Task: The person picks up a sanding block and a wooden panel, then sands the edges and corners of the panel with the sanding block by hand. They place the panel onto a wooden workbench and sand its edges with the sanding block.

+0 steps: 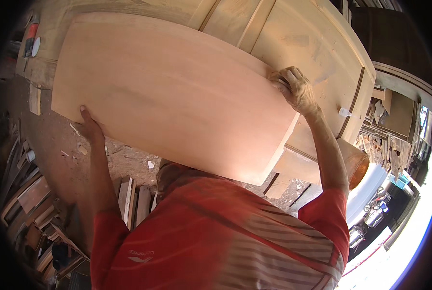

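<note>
A large, flat wooden board (172,92) lies tilted in front of me, its near edge close to my body. My left hand (91,127) grips the board's near left edge, thumb on the top face and fingers hidden beneath. At the far right corner, my right hand (297,89), pale with dust, is closed with its fingers curled against the board's edge. Something thin and greyish seems to sit under those fingers, too hidden to name. Under the board is a big panelled wooden door (317,53) with raised strips and grooves.
A small white bottle (344,112) lies on the door at the right. At the far left are a red and black object (31,36) and a white disc (36,47). Wood offcuts (37,203) pile at lower left. A brown cylinder (359,166) stands near my right elbow.
</note>
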The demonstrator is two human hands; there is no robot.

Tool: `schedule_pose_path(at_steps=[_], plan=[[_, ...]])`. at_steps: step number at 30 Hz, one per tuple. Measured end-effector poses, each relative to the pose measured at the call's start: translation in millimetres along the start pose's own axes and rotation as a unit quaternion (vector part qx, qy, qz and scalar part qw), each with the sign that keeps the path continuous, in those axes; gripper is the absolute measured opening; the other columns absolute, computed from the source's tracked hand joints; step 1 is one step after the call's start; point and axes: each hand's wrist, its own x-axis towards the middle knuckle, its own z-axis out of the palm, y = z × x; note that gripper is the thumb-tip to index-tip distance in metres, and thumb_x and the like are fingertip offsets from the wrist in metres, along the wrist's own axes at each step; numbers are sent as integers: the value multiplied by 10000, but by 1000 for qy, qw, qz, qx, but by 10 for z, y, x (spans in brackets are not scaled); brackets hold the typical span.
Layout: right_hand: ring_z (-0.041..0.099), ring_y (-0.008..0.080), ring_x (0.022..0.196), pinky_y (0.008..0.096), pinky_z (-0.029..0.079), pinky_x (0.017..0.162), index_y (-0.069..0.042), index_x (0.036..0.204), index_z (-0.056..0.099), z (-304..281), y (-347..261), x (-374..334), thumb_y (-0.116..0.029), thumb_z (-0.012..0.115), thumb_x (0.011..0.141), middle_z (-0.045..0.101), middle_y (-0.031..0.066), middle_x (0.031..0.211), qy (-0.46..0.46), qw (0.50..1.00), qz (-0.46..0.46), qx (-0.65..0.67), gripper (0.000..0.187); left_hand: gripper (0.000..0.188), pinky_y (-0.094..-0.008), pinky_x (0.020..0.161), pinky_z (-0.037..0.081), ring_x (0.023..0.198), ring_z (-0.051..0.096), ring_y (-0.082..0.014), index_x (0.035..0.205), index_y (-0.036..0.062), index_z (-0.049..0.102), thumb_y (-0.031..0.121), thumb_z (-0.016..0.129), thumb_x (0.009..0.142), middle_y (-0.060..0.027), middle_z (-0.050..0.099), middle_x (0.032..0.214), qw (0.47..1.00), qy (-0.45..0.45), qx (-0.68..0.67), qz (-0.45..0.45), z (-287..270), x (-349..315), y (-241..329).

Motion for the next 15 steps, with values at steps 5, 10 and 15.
schedule_pose_path(at_steps=[5, 10, 15], plan=[[674, 274, 864, 425, 584, 724, -113, 995, 682, -107, 289, -400, -184, 811, 887, 664, 42, 952, -12, 1000, 19, -18, 182, 679, -379, 1006, 531, 1215, 629, -297, 1416, -114, 472, 395, 684, 1018, -229, 598, 1377, 999, 4, -48, 13, 11, 33, -30], [682, 332, 872, 451, 562, 735, -63, 1020, 633, 377, -224, 532, -203, 782, 931, 655, 115, 954, -14, 999, -44, -24, 223, 704, -374, 974, 544, 1163, 650, -291, 1385, -123, 486, 423, 707, 998, -227, 620, 1335, 999, 5, -35, -17, -13, 12, -3], [680, 312, 854, 446, 570, 684, -80, 991, 625, 362, -218, 578, -208, 788, 917, 632, 82, 913, -23, 998, -54, -13, 220, 733, -375, 950, 548, 1144, 653, -279, 1365, -127, 490, 446, 737, 979, -223, 635, 1293, 998, 56, -11, -35, 28, -5, -50]])
